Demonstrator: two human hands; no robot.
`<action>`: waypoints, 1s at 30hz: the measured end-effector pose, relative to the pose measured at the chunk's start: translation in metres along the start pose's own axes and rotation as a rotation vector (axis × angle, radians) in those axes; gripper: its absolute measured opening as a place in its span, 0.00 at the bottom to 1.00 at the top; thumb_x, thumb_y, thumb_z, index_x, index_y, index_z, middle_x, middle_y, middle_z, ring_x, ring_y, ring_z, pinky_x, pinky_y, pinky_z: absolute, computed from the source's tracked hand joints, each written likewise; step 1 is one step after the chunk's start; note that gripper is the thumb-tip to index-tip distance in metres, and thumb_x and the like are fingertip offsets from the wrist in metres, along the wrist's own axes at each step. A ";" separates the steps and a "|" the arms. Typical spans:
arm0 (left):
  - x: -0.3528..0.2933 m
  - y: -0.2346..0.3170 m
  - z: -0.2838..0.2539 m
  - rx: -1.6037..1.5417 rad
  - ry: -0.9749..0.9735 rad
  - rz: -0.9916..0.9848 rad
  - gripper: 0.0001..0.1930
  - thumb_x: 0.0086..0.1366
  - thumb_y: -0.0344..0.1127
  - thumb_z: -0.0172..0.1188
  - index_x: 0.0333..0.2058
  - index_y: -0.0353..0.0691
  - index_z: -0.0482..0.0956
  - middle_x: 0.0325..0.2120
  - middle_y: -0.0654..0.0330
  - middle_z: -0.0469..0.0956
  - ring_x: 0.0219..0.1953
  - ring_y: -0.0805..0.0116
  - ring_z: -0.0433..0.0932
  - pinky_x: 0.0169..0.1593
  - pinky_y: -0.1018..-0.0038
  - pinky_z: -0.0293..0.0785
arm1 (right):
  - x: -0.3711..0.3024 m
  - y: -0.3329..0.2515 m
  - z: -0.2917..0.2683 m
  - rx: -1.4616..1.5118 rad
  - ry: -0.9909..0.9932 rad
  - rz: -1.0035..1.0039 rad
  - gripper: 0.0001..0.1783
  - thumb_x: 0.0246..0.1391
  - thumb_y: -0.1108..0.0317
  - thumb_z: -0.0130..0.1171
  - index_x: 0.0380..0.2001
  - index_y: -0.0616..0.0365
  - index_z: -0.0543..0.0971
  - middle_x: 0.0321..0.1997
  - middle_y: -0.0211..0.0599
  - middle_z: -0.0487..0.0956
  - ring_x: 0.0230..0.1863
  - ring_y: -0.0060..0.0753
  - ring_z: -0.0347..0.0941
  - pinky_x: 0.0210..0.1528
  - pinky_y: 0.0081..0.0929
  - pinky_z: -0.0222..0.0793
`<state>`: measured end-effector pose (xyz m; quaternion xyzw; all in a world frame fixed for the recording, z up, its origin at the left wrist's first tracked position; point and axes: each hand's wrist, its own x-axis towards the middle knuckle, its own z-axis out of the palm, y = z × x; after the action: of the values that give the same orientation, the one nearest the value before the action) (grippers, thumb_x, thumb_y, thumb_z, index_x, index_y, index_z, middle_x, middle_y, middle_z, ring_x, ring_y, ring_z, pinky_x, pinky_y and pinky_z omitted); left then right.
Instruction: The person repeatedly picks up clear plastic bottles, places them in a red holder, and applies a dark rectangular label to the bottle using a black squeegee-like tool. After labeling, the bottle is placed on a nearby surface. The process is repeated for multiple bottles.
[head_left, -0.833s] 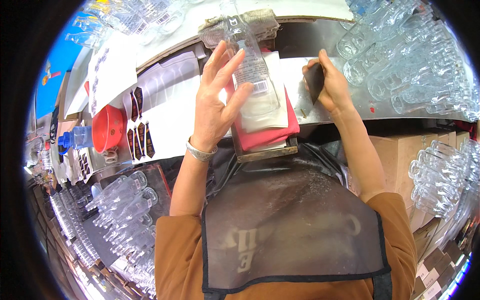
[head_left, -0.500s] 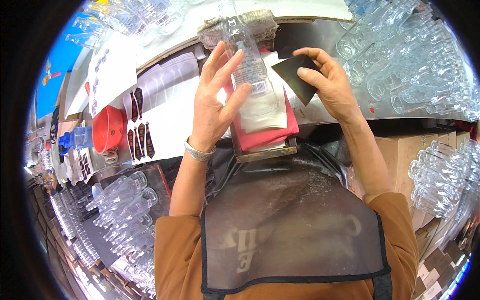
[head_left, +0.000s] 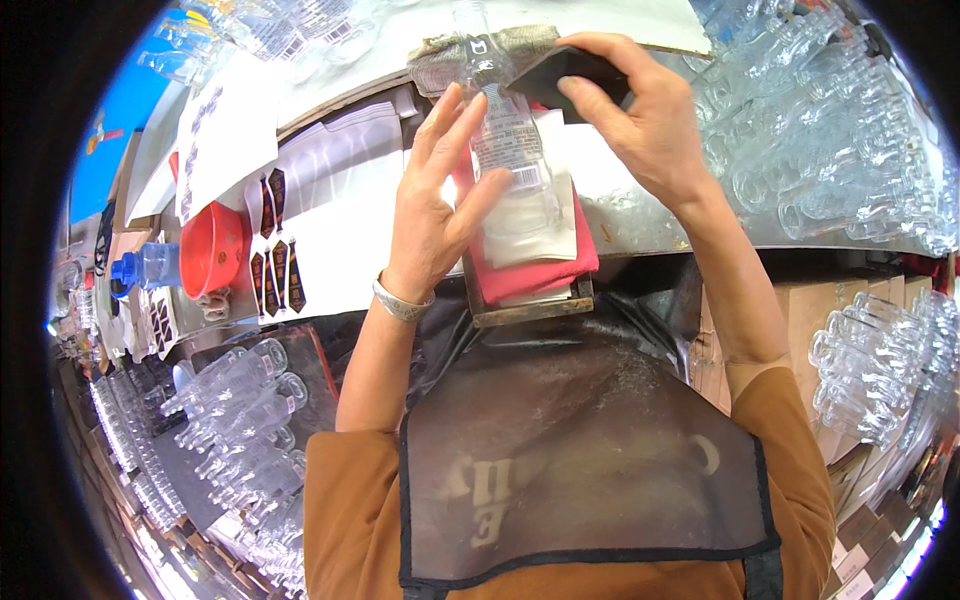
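Observation:
A clear glass bottle with a printed label lies on white sheets over a red cloth, its neck propped on a rolled, worn grey cloth. My left hand rests against the bottle's left side, fingers stretched and apart, thumb laid on the label. Between the thumb and fingers of my right hand is a thin dark scraper. Its tip is at the bottle's right shoulder; whether it touches the glass I cannot tell.
To the left are dark decals on a white sheet, a red bowl and a blue-capped plastic bottle. Many clear glass bottles stand at the right, with others at the lower left. Cardboard boxes sit below the table's edge.
My right hand has moved up and left, bringing the scraper from beside the bottle's label to its shoulder. My left hand keeps nearly the same place on the bottle.

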<state>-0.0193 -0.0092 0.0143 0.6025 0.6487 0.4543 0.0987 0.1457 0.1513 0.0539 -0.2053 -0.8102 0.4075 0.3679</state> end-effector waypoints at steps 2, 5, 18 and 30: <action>-0.009 -0.004 0.000 -0.097 -0.017 -0.065 0.44 0.57 0.42 0.72 0.69 0.38 0.60 0.70 0.47 0.58 0.70 0.52 0.60 0.71 0.58 0.57 | -0.005 -0.005 0.000 -0.101 0.028 -0.279 0.14 0.50 0.76 0.64 0.42 0.58 0.82 0.41 0.37 0.82 0.44 0.35 0.79 0.47 0.30 0.76; -0.031 -0.005 -0.001 -0.149 -0.075 -0.042 0.60 0.50 0.47 0.77 0.72 0.35 0.47 0.71 0.47 0.54 0.71 0.53 0.58 0.72 0.56 0.54 | -0.046 -0.012 0.007 -0.169 -0.248 -0.606 0.13 0.42 0.74 0.64 0.36 0.53 0.81 0.37 0.31 0.79 0.39 0.37 0.77 0.42 0.34 0.76; -0.043 0.021 0.024 -0.053 0.140 -0.128 0.64 0.44 0.31 0.79 0.71 0.26 0.40 0.65 0.43 0.64 0.60 0.52 0.72 0.62 0.64 0.70 | 0.027 -0.025 0.028 -0.445 -0.439 -0.391 0.08 0.51 0.70 0.64 0.36 0.57 0.80 0.36 0.42 0.79 0.39 0.47 0.78 0.39 0.39 0.75; -0.044 0.023 0.025 -0.169 0.117 -0.173 0.63 0.48 0.30 0.77 0.71 0.26 0.36 0.62 0.46 0.67 0.56 0.57 0.74 0.58 0.65 0.72 | 0.042 -0.016 0.011 -0.436 -0.122 -0.510 0.12 0.48 0.69 0.67 0.37 0.57 0.81 0.37 0.37 0.82 0.41 0.41 0.79 0.43 0.33 0.76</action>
<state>0.0246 -0.0386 -0.0022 0.5064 0.6624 0.5314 0.1498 0.1097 0.1632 0.0814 -0.0450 -0.9239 0.1311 0.3565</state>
